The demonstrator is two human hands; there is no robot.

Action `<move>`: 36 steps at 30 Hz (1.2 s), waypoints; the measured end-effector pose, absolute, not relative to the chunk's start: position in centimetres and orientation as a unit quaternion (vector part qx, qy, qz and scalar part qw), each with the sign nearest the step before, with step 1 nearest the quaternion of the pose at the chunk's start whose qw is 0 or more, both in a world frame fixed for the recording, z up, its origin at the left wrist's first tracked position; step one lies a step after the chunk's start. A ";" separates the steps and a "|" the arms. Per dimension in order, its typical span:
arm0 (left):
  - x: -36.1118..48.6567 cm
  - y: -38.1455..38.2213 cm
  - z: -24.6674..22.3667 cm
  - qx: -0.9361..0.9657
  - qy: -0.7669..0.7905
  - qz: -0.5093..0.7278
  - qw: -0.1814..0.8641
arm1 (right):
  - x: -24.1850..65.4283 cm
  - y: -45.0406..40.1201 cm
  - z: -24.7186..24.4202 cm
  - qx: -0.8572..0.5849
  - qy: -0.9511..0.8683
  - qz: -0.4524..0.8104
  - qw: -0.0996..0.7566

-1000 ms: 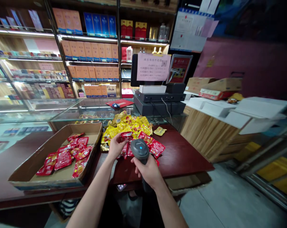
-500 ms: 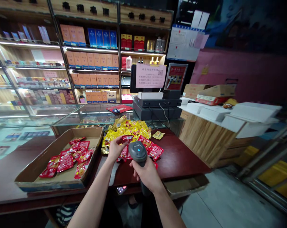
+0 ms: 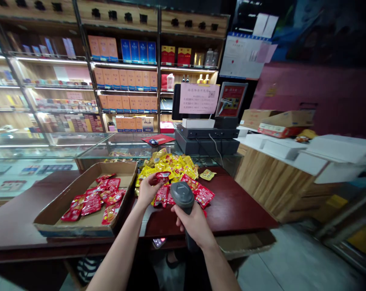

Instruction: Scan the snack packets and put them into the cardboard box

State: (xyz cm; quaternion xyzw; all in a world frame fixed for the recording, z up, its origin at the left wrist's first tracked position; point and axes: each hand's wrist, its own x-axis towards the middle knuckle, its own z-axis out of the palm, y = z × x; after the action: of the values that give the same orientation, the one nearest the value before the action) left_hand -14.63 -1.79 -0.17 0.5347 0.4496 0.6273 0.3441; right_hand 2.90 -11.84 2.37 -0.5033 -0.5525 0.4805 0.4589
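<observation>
Between its thumb and fingers, my left hand (image 3: 148, 189) pinches a red snack packet (image 3: 163, 175), tilted edge-on, just in front of the heap of yellow snack packets (image 3: 173, 165). My right hand (image 3: 192, 222) is wrapped round the handle of a dark grey barcode scanner (image 3: 182, 195), its head pointing away from me toward the packets. More red packets (image 3: 204, 195) lie on the table behind and beside the scanner, partly hidden by it. To the left, a shallow cardboard box (image 3: 73, 232) holds several red packets (image 3: 92, 204).
The dark red table (image 3: 240, 206) ends at a glass counter (image 3: 94, 151). A cash register and monitor (image 3: 205, 139) with a pink notice stand behind the heap. A lone yellow packet (image 3: 207, 174) lies to its right. A wooden cabinet (image 3: 267, 182) with boxes stands at the right.
The whole view has shifted, so everything sits a little further right. The blue light on the scanner's head no longer shows. Both hands keep their holds.
</observation>
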 end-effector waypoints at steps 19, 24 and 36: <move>-29.0 -6.4 5.7 0.496 0.541 0.668 0.120 | -0.4 -9.0 0.9 -0.470 -0.575 0.502 0.443; -24.8 -5.0 3.6 0.526 0.556 0.622 0.168 | 0.8 -8.6 0.5 -0.483 -0.555 0.510 0.446; -17.2 -1.0 -1.3 0.623 0.558 0.507 0.210 | 4.9 -8.0 -1.0 -0.537 -0.514 0.481 0.464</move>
State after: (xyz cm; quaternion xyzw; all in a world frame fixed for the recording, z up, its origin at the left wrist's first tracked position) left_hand -17.22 -1.00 -1.34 0.6232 0.5575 0.5066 0.2103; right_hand 4.86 -8.01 -1.03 -0.5369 -0.5145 0.4815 0.4639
